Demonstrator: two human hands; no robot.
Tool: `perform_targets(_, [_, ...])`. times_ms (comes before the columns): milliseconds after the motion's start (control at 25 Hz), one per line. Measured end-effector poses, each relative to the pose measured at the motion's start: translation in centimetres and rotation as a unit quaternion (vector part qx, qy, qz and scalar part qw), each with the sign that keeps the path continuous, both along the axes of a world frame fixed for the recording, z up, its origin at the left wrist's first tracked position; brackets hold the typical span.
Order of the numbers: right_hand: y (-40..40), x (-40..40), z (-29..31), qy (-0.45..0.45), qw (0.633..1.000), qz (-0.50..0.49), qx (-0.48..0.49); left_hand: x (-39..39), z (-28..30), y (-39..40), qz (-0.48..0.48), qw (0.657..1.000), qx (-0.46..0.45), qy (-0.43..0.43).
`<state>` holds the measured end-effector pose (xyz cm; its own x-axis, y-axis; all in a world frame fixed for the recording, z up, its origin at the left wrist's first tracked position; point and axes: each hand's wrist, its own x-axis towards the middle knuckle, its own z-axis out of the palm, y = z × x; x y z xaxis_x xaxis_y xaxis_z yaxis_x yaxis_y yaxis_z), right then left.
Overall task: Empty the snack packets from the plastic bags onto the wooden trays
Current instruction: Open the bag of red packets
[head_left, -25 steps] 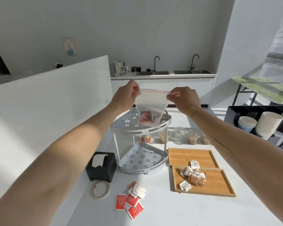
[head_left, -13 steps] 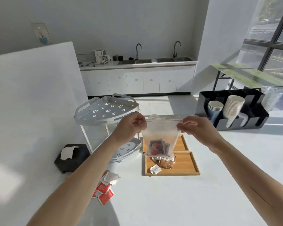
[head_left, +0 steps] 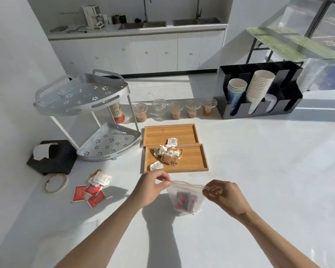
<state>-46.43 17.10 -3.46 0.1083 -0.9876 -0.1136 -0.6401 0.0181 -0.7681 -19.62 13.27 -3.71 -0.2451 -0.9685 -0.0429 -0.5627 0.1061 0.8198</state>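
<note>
Bag (head_left: 184, 198) first: you have the clear plastic pouch hanging between your two hands just above the white counter (head_left: 259, 171), its red zip line running left to right from one pinch to the other, with red snack packets (head_left: 184, 202) bunched at its lower end. Your left hand (head_left: 151, 187) grips the left corner of the mouth between thumb and fingertips, and your right hand (head_left: 223, 195) grips the right corner the same way; neither is free. The near wooden tray (head_left: 193, 161) lies straight ahead on the far side of the bag, close by, already carrying a cluster of white and brown packets (head_left: 167, 155); the far wooden tray (head_left: 170, 133) sits directly behind it, touching, with one white packet at its near edge. Your left hand is nearer the tray's near left corner. The move ahead looks like a short carry forward, then a tip of the mouth. Whether the zip is open yet cannot be told from here.
</note>
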Motion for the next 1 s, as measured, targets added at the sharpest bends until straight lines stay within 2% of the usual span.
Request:
perform_targets(240, [0.1,1.2,-0.8,0.024,0.998,0.052,-0.019,-0.6,-0.8,-0.1,0.005,1.000,0.000,0.009])
perform_targets(320, [0.1,2.1,-1.0,0.051,0.995,0.032,-0.076,-1.3,-0.7,-0.3,0.042,0.999,-0.029,-0.019])
perform_targets(400, [0.6,3.2,-1.6,0.115,0.978,-0.010,-0.174,-2.3,-0.3,0.0,0.126,0.988,-0.054,-0.069])
perform_targets(440, [0.9,3.8,-2.0,0.147,0.963,-0.025,-0.223,-2.9,0.0,0.3,0.155,0.985,-0.019,-0.069])
perform_targets(520, [1.4,4.7,-2.7,0.192,0.934,-0.026,-0.301,-4.3,0.5,1.0,0.165,0.976,0.143,0.008])
perform_targets(560, [1.6,5.1,-2.8,0.205,0.923,-0.016,-0.327,-4.8,0.8,1.2,0.157,0.961,0.220,0.050])
perform_targets(640, [1.8,5.7,-3.2,0.217,0.913,0.003,-0.346,-5.4,1.3,1.4,0.146,0.938,0.300,0.094])
perform_targets(720, [2.1,5.9,-3.1,0.216,0.919,0.015,-0.330,-5.5,1.7,1.5,0.150,0.930,0.314,0.117])
perform_targets(840, [2.4,5.7,-2.2,0.161,0.965,0.039,-0.203,-4.9,2.1,1.4,0.152,0.924,0.319,0.145])
perform_targets(920, [2.1,5.4,-1.2,0.047,0.995,0.031,-0.078,-4.4,2.2,1.2,0.150,0.926,0.316,0.139])
perform_targets(1000, [1.2,5.1,-0.5,-0.111,0.994,-0.004,0.016,-3.9,2.1,1.0,0.140,0.937,0.300,0.107])
